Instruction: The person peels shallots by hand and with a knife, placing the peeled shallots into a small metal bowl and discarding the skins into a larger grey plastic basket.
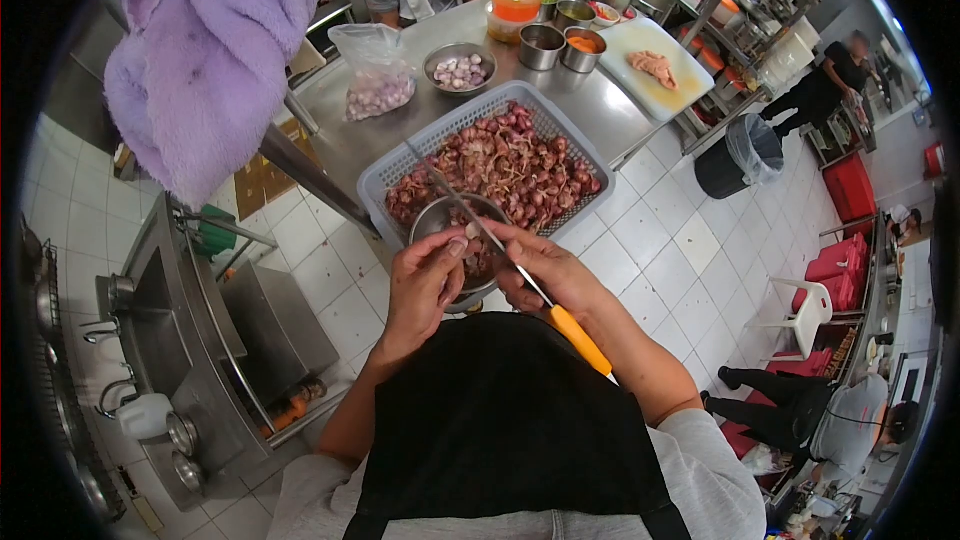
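My right hand [548, 272] grips a knife [470, 212] with an orange handle; its long thin blade points up and away over the basket. My left hand [428, 275] pinches a small peeled shallot [472, 231] against the blade. Both hands hover over a metal bowl [437, 217] that rests on the near corner of a grey plastic basket [382, 177] full of unpeeled red shallots [510, 165]. I wear a black apron over a grey shirt.
On the steel table [590, 100] stand a bowl of peeled shallots [460, 68], a plastic bag of shallots [375, 75], several metal tins, sauce containers and a white cutting board [655, 65] with meat. A purple towel [205, 50] hangs upper left. Other people stand beyond the table and at right.
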A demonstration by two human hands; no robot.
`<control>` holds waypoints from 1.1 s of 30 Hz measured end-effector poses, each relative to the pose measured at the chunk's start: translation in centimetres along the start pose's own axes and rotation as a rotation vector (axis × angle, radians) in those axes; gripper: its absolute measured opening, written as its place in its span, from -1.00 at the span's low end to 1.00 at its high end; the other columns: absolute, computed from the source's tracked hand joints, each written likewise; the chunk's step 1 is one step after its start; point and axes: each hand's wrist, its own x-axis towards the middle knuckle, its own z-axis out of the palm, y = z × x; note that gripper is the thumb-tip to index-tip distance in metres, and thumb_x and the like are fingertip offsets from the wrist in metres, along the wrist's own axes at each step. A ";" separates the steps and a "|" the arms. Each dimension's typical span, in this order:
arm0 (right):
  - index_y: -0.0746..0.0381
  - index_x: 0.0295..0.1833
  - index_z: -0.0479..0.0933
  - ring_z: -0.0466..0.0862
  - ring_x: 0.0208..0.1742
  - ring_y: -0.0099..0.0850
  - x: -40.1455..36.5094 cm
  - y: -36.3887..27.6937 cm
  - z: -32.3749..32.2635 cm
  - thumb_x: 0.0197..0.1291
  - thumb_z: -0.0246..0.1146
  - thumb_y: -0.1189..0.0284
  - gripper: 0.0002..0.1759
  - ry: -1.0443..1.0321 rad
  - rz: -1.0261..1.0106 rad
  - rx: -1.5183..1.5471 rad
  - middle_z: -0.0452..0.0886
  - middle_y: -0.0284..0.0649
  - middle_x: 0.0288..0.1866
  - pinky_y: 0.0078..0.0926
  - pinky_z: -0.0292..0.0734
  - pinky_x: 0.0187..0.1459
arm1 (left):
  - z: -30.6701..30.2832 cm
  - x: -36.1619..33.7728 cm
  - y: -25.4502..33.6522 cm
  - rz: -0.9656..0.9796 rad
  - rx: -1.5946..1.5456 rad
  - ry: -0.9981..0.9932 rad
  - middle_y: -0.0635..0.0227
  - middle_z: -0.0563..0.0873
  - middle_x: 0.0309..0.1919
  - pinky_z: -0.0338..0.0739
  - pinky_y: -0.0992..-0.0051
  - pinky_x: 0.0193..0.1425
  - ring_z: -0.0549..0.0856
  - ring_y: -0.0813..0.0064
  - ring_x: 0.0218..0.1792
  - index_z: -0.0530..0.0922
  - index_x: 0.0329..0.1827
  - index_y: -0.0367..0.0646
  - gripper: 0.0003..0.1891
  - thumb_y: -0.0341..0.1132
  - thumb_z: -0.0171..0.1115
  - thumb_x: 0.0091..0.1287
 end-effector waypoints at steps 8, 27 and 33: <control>0.11 0.54 0.22 0.35 -0.54 -0.62 1.0 1.6 -3.3 0.42 0.22 0.20 -0.34 0.199 -0.066 -0.200 0.43 -0.41 -0.43 -0.67 0.23 -0.54 | -2.2 0.9 1.0 0.047 0.205 0.182 0.18 0.76 -0.21 0.18 0.72 -0.64 0.39 0.79 -0.65 0.59 0.07 -0.28 -0.79 -0.39 0.17 0.47; 0.09 0.32 0.46 0.30 -0.49 -0.71 -4.8 6.4 -7.5 0.45 0.20 0.23 -0.60 0.463 -0.120 -0.216 0.39 -0.53 -0.45 -0.68 0.20 -0.46 | -2.1 35.3 5.5 0.113 0.575 0.237 0.32 0.64 -0.47 0.35 0.59 -0.64 0.49 0.62 -0.66 0.58 -0.01 -0.24 -0.78 -0.35 0.21 0.35; 0.10 0.26 0.47 0.25 -0.61 -0.69 -5.9 6.0 -7.8 0.45 0.19 0.26 -0.65 0.497 -0.189 -0.059 0.35 -0.51 -0.50 -0.66 0.14 -0.57 | -4.0 29.6 3.7 -0.078 0.026 -0.169 0.09 0.60 -0.18 0.60 0.39 -0.03 0.63 0.29 -0.15 0.46 0.04 -0.42 -0.74 -0.53 0.04 0.31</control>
